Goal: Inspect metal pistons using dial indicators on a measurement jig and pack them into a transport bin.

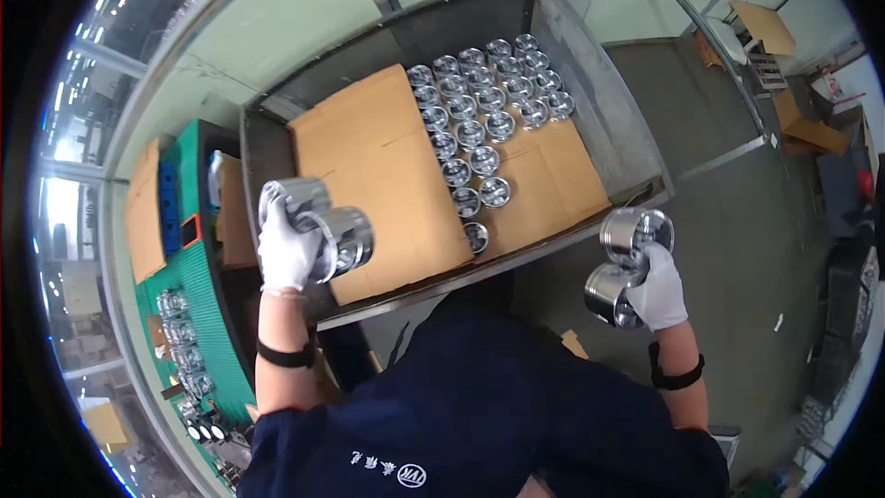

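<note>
My left hand [289, 254], in a white glove, grips two shiny metal pistons [342, 242] side by side above the left part of a large metal bin [599, 65]. In my right hand [656, 290], also gloved in white, are two more pistons [627, 235], held out past the bin's near right corner. Inside the bin, rows of pistons [479, 101] stand on a cardboard sheet [553, 161]. Another cardboard sheet [378, 184] covers the bin's left side, its edge along the leftmost row. My fingertips are partly hidden by the pistons.
Left of the bin is a bench with a green ribbed top [189, 277], carrying more pistons [184, 341], round dial gauges [205, 429] and a blue bin [169, 207]. A metal rail [710, 166] and grey floor lie to the right. Cardboard boxes [807, 129] stand farther off.
</note>
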Available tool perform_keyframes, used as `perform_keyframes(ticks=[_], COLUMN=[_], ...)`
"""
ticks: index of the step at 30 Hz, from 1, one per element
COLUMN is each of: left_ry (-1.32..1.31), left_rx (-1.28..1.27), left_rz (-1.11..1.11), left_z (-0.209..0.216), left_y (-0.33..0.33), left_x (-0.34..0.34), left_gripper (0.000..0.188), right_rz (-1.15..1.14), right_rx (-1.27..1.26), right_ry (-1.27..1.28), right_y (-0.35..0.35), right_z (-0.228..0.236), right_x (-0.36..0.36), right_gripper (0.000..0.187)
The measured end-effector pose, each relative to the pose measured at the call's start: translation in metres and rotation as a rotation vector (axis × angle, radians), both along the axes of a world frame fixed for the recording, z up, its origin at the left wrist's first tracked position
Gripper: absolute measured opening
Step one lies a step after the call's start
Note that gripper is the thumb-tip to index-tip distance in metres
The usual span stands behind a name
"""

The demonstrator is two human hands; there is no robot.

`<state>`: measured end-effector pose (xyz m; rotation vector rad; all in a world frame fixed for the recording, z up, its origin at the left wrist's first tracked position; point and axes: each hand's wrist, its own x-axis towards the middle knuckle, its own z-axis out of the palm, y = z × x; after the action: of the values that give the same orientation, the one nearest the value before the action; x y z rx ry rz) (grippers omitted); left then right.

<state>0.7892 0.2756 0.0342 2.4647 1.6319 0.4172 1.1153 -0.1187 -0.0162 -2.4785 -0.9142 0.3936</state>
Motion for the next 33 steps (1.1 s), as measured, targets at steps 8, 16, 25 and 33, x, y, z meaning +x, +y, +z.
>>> perform_keyframes(ticks=[8, 16, 25, 33], left_ry=[0.004, 0.206, 0.592, 0.595], left_rx=[-0.247, -0.559, -0.487, -0.433], left_rz=[-0.383, -0.763, -0.743, -0.650], left_z=[-0.146, -0.304, -0.475, -0.504], left_y=[0.001, -0.039, -0.052, -0.026], left_x=[0.213, 0.335, 0.400, 0.381], left_gripper=[0.040, 0.039, 0.041, 0.036], right_rz=[0.221, 0.475, 0.486, 0.503], right_rx=[-0.219, -0.709, -0.772, -0.758], right_ry=[0.016, 0.121, 0.236, 0.285], right_y=[0.131, 0.246, 0.267, 0.268], right_z=[-0.025, -0.187, -0.355, -0.413], right_x=[0.149, 0.245, 0.252, 0.247], right_gripper=[0.043, 0.036, 0.036, 0.034])
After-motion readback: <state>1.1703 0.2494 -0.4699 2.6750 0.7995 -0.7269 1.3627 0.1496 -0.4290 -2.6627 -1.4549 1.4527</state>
